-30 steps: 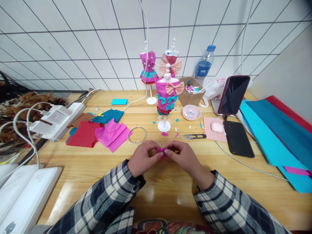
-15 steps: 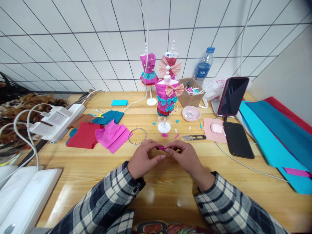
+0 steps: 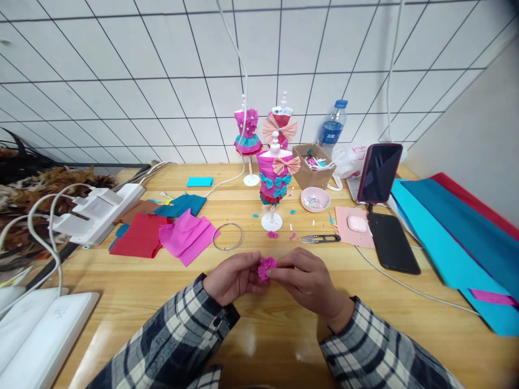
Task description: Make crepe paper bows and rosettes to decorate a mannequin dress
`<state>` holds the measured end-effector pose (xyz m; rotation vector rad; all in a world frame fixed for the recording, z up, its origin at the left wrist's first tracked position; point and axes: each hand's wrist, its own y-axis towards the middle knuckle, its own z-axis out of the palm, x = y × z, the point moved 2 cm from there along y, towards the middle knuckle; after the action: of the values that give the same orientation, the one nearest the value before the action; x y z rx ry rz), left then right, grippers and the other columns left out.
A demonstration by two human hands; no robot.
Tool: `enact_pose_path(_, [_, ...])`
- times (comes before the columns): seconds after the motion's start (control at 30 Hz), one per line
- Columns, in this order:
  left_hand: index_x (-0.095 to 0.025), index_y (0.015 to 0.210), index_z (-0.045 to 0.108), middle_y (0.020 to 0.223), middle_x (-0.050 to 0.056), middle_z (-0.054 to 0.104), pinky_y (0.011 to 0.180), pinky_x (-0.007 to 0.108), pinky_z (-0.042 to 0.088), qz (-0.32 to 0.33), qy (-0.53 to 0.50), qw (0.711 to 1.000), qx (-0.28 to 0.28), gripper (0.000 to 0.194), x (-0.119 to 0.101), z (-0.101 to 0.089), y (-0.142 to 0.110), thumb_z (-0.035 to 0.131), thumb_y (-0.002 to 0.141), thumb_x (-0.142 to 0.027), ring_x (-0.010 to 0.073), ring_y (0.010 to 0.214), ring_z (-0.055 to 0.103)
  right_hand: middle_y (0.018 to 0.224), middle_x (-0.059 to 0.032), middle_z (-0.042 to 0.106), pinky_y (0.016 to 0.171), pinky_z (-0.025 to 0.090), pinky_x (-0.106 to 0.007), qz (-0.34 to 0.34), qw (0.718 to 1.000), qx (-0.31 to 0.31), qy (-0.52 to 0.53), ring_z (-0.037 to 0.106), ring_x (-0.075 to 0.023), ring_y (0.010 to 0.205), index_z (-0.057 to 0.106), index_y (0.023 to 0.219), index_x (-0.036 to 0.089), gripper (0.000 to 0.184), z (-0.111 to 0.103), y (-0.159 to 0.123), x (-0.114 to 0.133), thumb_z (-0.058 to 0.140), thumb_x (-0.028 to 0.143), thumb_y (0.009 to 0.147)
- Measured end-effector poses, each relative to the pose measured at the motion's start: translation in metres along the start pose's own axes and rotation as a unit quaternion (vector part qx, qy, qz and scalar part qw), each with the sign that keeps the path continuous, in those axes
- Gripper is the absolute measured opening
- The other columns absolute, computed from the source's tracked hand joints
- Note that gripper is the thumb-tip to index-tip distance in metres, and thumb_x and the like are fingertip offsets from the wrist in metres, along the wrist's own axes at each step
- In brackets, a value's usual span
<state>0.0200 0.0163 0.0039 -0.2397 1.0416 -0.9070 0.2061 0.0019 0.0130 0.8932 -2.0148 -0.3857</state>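
A small ruffled magenta crepe-paper flower [image 3: 266,268] is between my hands above the wooden table. My right hand [image 3: 312,281] pinches its right side between thumb and fingers. Palm turned inward, my left hand [image 3: 235,278] cups the left side, its thumb at the flower's upper edge and its fingers below and partly behind. Just beyond stands a mini dress form [image 3: 274,167] in a magenta bodice with a peach bow and small turquoise bows. By its white base lies a magenta scrap [image 3: 273,234]. Thread snips [image 3: 322,238] rest to the right, a metal ring [image 3: 227,236] to the left.
Two more dressed forms [image 3: 248,132] stand behind. A pink bowl [image 3: 315,200], scrap box [image 3: 312,165], water bottle [image 3: 333,124] and phones [image 3: 394,243] are at right, beside large colored sheets [image 3: 438,232]. Crepe-paper pieces [image 3: 140,235] and a power strip [image 3: 101,213] lie left.
The magenta piece has turned from edge-on to show its round, ruffled face. My left hand has rotated palm inward; my right hand keeps its pinch. The view has tilted up slightly.
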Motion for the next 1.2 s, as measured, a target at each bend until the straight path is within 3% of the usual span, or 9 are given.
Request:
enact_pose_path(0.1, [-0.014, 0.078, 0.071, 0.073, 0.005, 0.068, 0.063, 0.021, 0.049, 0.050, 0.021, 0.998, -0.024, 0.022, -0.002, 0.000, 0.000, 0.081, 0.063, -0.027, 0.0116, 0.065, 0.061, 0.094, -0.0042, 0.068, 0.076, 0.051, -0.032, 0.041, 0.999, -0.010, 0.033, 0.061, -0.0167, 0.083, 0.069, 0.105, 0.032, 0.027, 0.004, 0.001, -0.001, 0.056, 0.018, 0.086])
enact_pose_path(0.17, [-0.014, 0.076, 0.070, 0.075, 0.005, 0.068, 0.063, 0.021, 0.048, 0.080, 0.038, 0.995, -0.045, 0.020, -0.004, -0.001, 0.000, 0.080, 0.065, -0.027, 0.0120, 0.068, 0.061, 0.093, -0.0055, 0.066, 0.067, 0.052, -0.029, 0.123, 0.989, -0.028, 0.075, 0.060, -0.0158, 0.077, 0.064, 0.110, 0.028, 0.027, 0.007, 0.001, -0.003, 0.056, 0.020, 0.085])
enact_pose_path(0.27, [-0.015, 0.077, 0.070, 0.078, 0.006, 0.070, 0.063, 0.021, 0.048, 0.106, 0.052, 0.991, -0.066, 0.020, -0.006, -0.003, 0.002, 0.079, 0.067, -0.030, 0.0128, 0.071, 0.062, 0.092, -0.0053, 0.065, 0.050, 0.047, -0.022, 0.253, 0.953, -0.030, 0.165, 0.058, -0.0134, 0.070, 0.055, 0.117, 0.024, 0.033, 0.014, 0.000, -0.007, 0.057, 0.026, 0.084])
enact_pose_path(0.37, [-0.015, 0.075, 0.069, 0.078, 0.005, 0.070, 0.063, 0.021, 0.046, 0.125, 0.062, 0.987, -0.079, 0.021, -0.005, -0.003, 0.004, 0.079, 0.067, -0.031, 0.0121, 0.070, 0.061, 0.093, -0.0041, 0.065, 0.045, 0.043, -0.018, 0.303, 0.929, -0.027, 0.208, 0.056, -0.0114, 0.066, 0.051, 0.118, 0.023, 0.042, 0.021, 0.002, -0.007, 0.064, 0.030, 0.079])
enact_pose_path(0.6, [-0.015, 0.077, 0.073, 0.077, 0.004, 0.072, 0.069, 0.024, 0.045, 0.174, 0.121, 0.970, -0.123, 0.025, 0.003, -0.002, 0.011, 0.076, 0.070, -0.039, 0.0125, 0.071, 0.061, 0.079, -0.0028, 0.067, 0.051, 0.047, -0.021, 0.337, 0.928, -0.071, 0.146, 0.059, -0.0130, 0.066, 0.067, 0.088, 0.021, 0.011, 0.023, 0.005, -0.004, 0.063, 0.027, 0.079])
enact_pose_path(0.8, [-0.015, 0.086, 0.074, 0.084, 0.007, 0.073, 0.073, 0.028, 0.047, 0.175, 0.150, 0.967, -0.113, 0.039, 0.003, -0.001, 0.010, 0.062, 0.080, -0.051, 0.0168, 0.079, 0.063, 0.079, -0.0035, 0.066, 0.051, 0.048, -0.022, 0.376, 0.900, -0.107, 0.193, 0.059, -0.0142, 0.067, 0.063, 0.098, 0.020, 0.023, 0.020, 0.003, -0.011, 0.065, 0.029, 0.077])
enact_pose_path(0.97, [-0.015, 0.093, 0.075, 0.095, 0.008, 0.075, 0.083, 0.029, 0.045, 0.177, 0.185, 0.964, -0.076, 0.031, -0.001, 0.001, 0.007, 0.073, 0.073, -0.039, 0.0199, 0.089, 0.064, 0.078, -0.0018, 0.064, 0.051, 0.044, -0.020, 0.358, 0.914, -0.080, 0.175, 0.059, -0.0130, 0.068, 0.062, 0.099, 0.020, 0.023, 0.021, 0.002, -0.012, 0.065, 0.026, 0.077])
enact_pose_path(1.1, [-0.016, 0.089, 0.076, 0.091, 0.007, 0.076, 0.083, 0.029, 0.046, 0.167, 0.176, 0.966, -0.087, 0.026, -0.002, 0.002, 0.005, 0.075, 0.071, -0.034, 0.0194, 0.086, 0.065, 0.078, -0.0016, 0.064, 0.051, 0.043, -0.020, 0.351, 0.918, -0.064, 0.171, 0.058, -0.0124, 0.068, 0.062, 0.099, 0.020, 0.022, 0.022, 0.002, -0.010, 0.064, 0.024, 0.077])
enact_pose_path(1.2, [-0.016, 0.086, 0.077, 0.087, 0.006, 0.076, 0.082, 0.029, 0.047, 0.171, 0.160, 0.967, -0.102, 0.023, -0.001, 0.000, 0.006, 0.077, 0.070, -0.033, 0.0184, 0.082, 0.065, 0.091, -0.0037, 0.065, 0.050, 0.044, -0.020, 0.354, 0.915, -0.063, 0.185, 0.057, -0.0120, 0.070, 0.059, 0.107, 0.021, 0.032, 0.022, 0.002, -0.008, 0.066, 0.025, 0.075])
